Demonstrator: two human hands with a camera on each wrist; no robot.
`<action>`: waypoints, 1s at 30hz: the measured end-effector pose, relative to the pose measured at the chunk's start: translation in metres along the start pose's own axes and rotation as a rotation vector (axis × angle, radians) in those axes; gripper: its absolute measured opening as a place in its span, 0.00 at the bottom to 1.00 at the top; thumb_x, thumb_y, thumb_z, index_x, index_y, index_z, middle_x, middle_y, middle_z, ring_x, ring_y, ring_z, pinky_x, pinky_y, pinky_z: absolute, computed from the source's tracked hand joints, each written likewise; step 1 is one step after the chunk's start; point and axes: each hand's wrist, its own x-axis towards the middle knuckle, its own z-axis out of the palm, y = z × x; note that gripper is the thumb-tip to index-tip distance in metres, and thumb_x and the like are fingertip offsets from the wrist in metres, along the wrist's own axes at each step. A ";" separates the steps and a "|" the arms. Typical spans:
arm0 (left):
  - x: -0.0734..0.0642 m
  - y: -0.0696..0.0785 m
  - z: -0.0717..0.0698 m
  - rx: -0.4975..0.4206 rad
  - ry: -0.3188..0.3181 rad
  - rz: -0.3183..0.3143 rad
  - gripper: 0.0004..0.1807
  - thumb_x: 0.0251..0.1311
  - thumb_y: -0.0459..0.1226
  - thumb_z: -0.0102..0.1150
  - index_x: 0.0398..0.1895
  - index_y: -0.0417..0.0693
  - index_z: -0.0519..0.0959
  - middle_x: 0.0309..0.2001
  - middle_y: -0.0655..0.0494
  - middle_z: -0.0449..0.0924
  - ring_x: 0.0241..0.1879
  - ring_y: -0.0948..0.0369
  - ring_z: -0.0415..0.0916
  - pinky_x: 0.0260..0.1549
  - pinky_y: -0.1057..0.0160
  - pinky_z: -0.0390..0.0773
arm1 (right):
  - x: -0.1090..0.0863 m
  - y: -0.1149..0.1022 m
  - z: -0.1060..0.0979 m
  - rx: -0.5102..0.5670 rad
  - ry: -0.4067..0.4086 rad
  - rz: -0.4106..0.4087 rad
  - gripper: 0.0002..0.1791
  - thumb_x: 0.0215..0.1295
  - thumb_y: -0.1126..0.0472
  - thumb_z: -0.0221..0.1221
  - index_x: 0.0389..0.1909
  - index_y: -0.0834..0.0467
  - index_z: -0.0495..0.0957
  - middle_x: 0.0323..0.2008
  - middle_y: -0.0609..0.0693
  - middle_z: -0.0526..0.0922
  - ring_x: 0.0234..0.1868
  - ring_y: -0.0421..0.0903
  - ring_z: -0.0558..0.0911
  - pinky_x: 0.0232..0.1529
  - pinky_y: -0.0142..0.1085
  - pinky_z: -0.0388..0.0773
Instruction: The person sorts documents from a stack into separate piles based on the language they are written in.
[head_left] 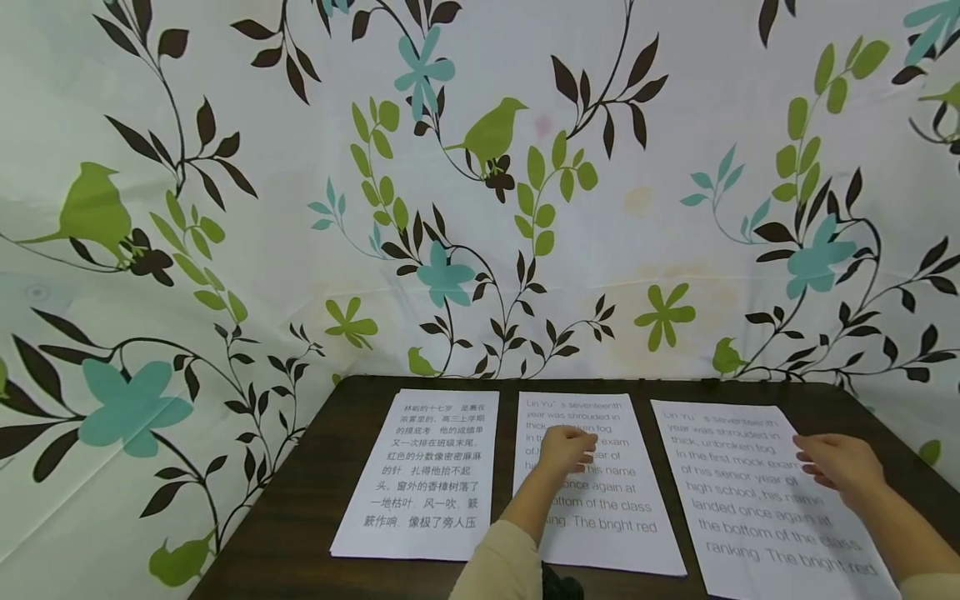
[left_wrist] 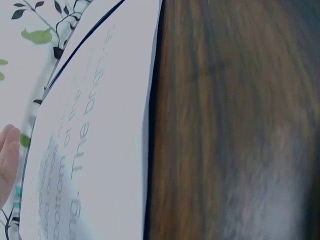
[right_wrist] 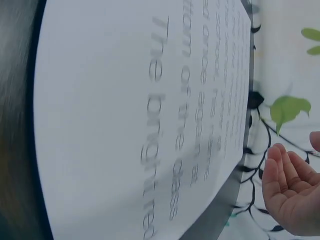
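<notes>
Three white printed sheets lie side by side on a dark wooden table. The left sheet (head_left: pixel 420 537) carries Chinese characters; the middle sheet (head_left: pixel 600 550) and the right sheet (head_left: pixel 780 575) carry large English text. Over the middle sheet is my left hand (head_left: pixel 562 452), its fingers loosely bent and holding nothing, hiding some of the words. My right hand (head_left: pixel 842 468) is at the right sheet's right edge, fingers loosely curled with nothing in them. In the right wrist view its fingers (right_wrist: pixel 295 175) appear above the paper. Only part of the left hand (left_wrist: pixel 7 162) shows in the left wrist view.
The dark table (head_left: pixel 277 525) shows wood grain around the sheets. Behind it hangs a white cloth (head_left: pixel 285 242) printed with green birds, leaves and blue flowers. Near the left sleeve (head_left: pixel 501 567), a small dark object (head_left: pixel 561 583) shows at the bottom edge.
</notes>
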 end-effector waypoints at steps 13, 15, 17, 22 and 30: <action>0.000 -0.001 -0.031 0.056 0.076 0.001 0.12 0.51 0.40 0.57 0.32 0.39 0.76 0.26 0.55 0.76 0.28 0.57 0.76 0.27 0.62 0.76 | 0.043 0.024 0.054 -0.001 -0.062 -0.123 0.42 0.56 0.38 0.46 0.52 0.75 0.60 0.42 0.67 0.72 0.34 0.52 0.75 0.24 0.34 0.73; 0.000 -0.002 -0.036 0.076 0.086 -0.002 0.12 0.51 0.41 0.57 0.32 0.40 0.77 0.26 0.55 0.76 0.28 0.58 0.76 0.26 0.63 0.76 | 0.050 0.030 0.064 0.004 -0.069 -0.144 0.43 0.55 0.37 0.46 0.51 0.75 0.61 0.41 0.66 0.72 0.33 0.51 0.76 0.27 0.37 0.74; 0.000 -0.002 -0.041 0.085 0.095 0.002 0.12 0.51 0.41 0.57 0.32 0.40 0.77 0.26 0.55 0.76 0.28 0.58 0.76 0.26 0.64 0.76 | 0.050 0.029 0.071 0.018 -0.077 -0.142 0.43 0.55 0.37 0.46 0.51 0.75 0.61 0.41 0.66 0.72 0.34 0.51 0.75 0.28 0.38 0.74; 0.000 -0.005 -0.054 0.095 0.126 0.014 0.13 0.51 0.41 0.56 0.33 0.39 0.77 0.27 0.55 0.76 0.28 0.59 0.75 0.27 0.63 0.76 | 0.030 0.004 0.081 0.038 -0.115 -0.115 0.37 0.58 0.44 0.48 0.51 0.75 0.61 0.39 0.64 0.73 0.33 0.51 0.75 0.28 0.35 0.73; 0.002 -0.014 -0.066 0.131 0.232 0.040 0.13 0.50 0.38 0.57 0.34 0.36 0.77 0.27 0.53 0.74 0.27 0.59 0.72 0.24 0.63 0.74 | -0.013 -0.034 0.091 0.085 -0.168 -0.111 0.31 0.58 0.52 0.50 0.48 0.77 0.62 0.34 0.63 0.74 0.30 0.49 0.75 0.23 0.30 0.72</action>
